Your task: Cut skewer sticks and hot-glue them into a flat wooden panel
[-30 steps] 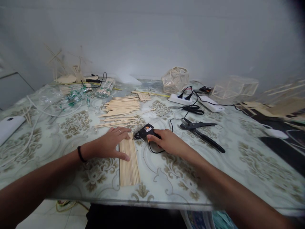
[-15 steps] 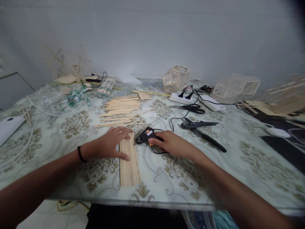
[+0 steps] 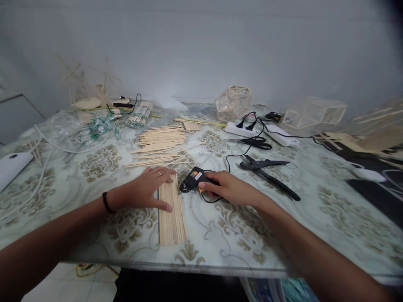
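Drawing the glue gun slightly nearer now, with the right hand, beside the right long edge of the stick panel; bringing the nozzle lower along that edge than a moment ago; touching or just clearing the wood, impossible to tell from here; suggesting, as a judgement, slow work along one side, with the longer stretch of edge, toward the near end of the stick panel, lying below the nozzle.

Wrapped firmly round the handle on the right, with thumb along the near side; pressing the trigger or not, impossible to tell; pressed down flat on the left, the left hand, with fingers over the far end of the stick panel and thumb set apart across its middle; pinching nothing there, only steadying; and holding well, with no clear slip since the last look.

Lying flat on the table, long side running away from the body; pale straw in colour, streaked darker, made up of narrow sticks laid side by side; fairly even at the near end, partly hidden at the far end; just beyond that far end, a spread of loose sticks; well to the right of the stick panel, pliers.
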A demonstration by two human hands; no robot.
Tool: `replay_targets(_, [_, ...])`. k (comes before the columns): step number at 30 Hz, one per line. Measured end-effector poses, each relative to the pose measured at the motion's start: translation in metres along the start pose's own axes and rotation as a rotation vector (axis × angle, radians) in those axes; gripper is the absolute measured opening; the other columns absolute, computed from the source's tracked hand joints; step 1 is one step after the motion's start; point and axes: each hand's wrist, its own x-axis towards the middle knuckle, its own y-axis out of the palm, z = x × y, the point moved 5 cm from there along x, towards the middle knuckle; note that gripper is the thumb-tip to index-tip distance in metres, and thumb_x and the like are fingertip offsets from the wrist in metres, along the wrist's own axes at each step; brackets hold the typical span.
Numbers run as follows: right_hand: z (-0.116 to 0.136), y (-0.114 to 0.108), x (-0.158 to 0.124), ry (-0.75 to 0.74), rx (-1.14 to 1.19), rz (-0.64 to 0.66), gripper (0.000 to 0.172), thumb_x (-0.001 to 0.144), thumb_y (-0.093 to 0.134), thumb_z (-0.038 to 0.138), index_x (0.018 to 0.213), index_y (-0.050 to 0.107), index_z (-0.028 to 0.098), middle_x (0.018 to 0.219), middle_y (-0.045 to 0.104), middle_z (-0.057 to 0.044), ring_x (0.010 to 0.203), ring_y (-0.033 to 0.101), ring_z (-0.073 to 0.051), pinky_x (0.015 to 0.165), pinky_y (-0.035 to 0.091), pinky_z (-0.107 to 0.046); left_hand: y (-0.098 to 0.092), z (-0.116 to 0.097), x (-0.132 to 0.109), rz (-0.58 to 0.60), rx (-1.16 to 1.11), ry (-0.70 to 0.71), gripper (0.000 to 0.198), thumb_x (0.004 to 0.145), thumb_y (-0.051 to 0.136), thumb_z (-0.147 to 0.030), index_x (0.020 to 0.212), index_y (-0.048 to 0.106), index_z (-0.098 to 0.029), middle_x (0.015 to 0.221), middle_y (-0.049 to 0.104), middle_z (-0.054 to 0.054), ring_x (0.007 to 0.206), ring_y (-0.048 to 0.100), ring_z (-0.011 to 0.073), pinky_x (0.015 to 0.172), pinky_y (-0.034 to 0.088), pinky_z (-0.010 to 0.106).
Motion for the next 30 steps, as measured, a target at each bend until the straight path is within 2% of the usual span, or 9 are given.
replay_targets(4, [0.001,-0.005,0.000,-0.065,0.210,-0.016,0.048,0.096,0.057,0.063,0.082,0.061,0.018,0.069,0.060,0.001,0.064,0.053,-0.015,0.061,0.039,-0.028,0.000,0.000,0.000,-0.011,0.000,0.006,0.076,0.077,0.075,-0.076,0.129,0.061,-0.023,0.160,0.048,0.016,0.147,0.042,0.0397,0.119,0.029,0.056])
replay_targets(7, [0.007,-0.008,-0.003,-0.101,0.363,-0.004,0.039,0.095,0.064,0.057,0.097,0.061,0.018,0.076,0.062,0.001,0.068,0.059,-0.014,0.067,0.045,-0.028,0.001,0.000,0.000,0.001,0.004,-0.010,0.078,0.076,0.075,-0.078,0.130,0.060,-0.023,0.161,0.047,0.016,0.147,0.042,0.0403,0.119,0.028,0.057])
replay_targets(8, [0.009,-0.009,-0.004,-0.100,0.434,0.003,0.037,0.094,0.066,0.054,0.106,0.058,0.020,0.080,0.064,0.002,0.068,0.062,-0.014,0.068,0.048,-0.029,0.001,0.000,0.000,0.008,0.007,-0.015,0.078,0.077,0.074,-0.078,0.130,0.060,-0.023,0.161,0.046,0.016,0.147,0.042,0.0405,0.119,0.028,0.057])
replay_targets(10, [0.009,-0.010,-0.006,-0.085,0.587,-0.022,0.045,0.091,0.073,0.050,0.118,0.045,0.027,0.089,0.064,0.004,0.067,0.066,-0.014,0.069,0.054,-0.031,0.001,0.000,0.000,0.020,0.012,-0.021,0.080,0.077,0.073,-0.079,0.131,0.059,-0.022,0.162,0.046,0.016,0.148,0.040,0.0405,0.120,0.028,0.058])
replay_targets(13, [0.004,-0.015,-0.006,-0.067,0.719,-0.154,0.051,0.087,0.079,0.047,0.110,0.036,0.032,0.093,0.062,0.007,0.066,0.070,-0.014,0.066,0.059,-0.032,0.001,0.000,0.000,0.026,0.007,-0.027,0.082,0.076,0.072,-0.080,0.132,0.059,-0.022,0.161,0.046,0.017,0.148,0.041,0.0408,0.119,0.029,0.057])
replay_targets(18, [-0.005,-0.022,-0.005,0.002,0.851,-0.277,0.035,0.089,0.075,0.049,0.109,0.057,0.028,0.099,0.069,0.000,0.083,0.075,-0.019,0.075,0.062,-0.033,0.000,0.001,-0.001,0.007,-0.008,-0.020,0.079,0.076,0.073,-0.080,0.128,0.062,-0.021,0.160,0.048,0.017,0.147,0.041,0.0405,0.118,0.030,0.056])
replay_targets(22, [-0.005,-0.034,-0.008,-0.071,1.010,-0.383,0.037,0.084,0.074,0.037,0.119,0.067,0.031,0.121,0.071,-0.003,0.101,0.074,-0.023,0.096,0.061,-0.044,0.000,0.000,-0.001,0.003,-0.015,-0.018,0.079,0.076,0.074,-0.079,0.128,0.062,-0.021,0.160,0.048,0.017,0.148,0.041,0.0405,0.119,0.029,0.057])
replay_targets(25, [-0.005,-0.043,-0.011,-0.159,0.995,-0.428,0.051,0.073,0.081,0.029,0.122,0.069,0.036,0.120,0.072,0.001,0.103,0.073,-0.022,0.106,0.057,-0.047,0.000,-0.001,-0.001,0.012,-0.017,-0.023,0.078,0.076,0.074,-0.078,0.128,0.062,-0.021,0.161,0.047,0.017,0.148,0.041,0.0404,0.119,0.029,0.057])
replay_targets(30, [-0.008,-0.044,-0.014,-0.223,0.779,-0.507,0.067,0.074,0.088,0.031,0.135,0.063,0.040,0.111,0.072,0.001,0.100,0.070,-0.021,0.099,0.060,-0.045,-0.001,-0.001,0.000,0.021,-0.035,-0.034,0.079,0.075,0.075,-0.078,0.129,0.063,-0.021,0.160,0.048,0.016,0.148,0.040,0.0411,0.119,0.029,0.057])
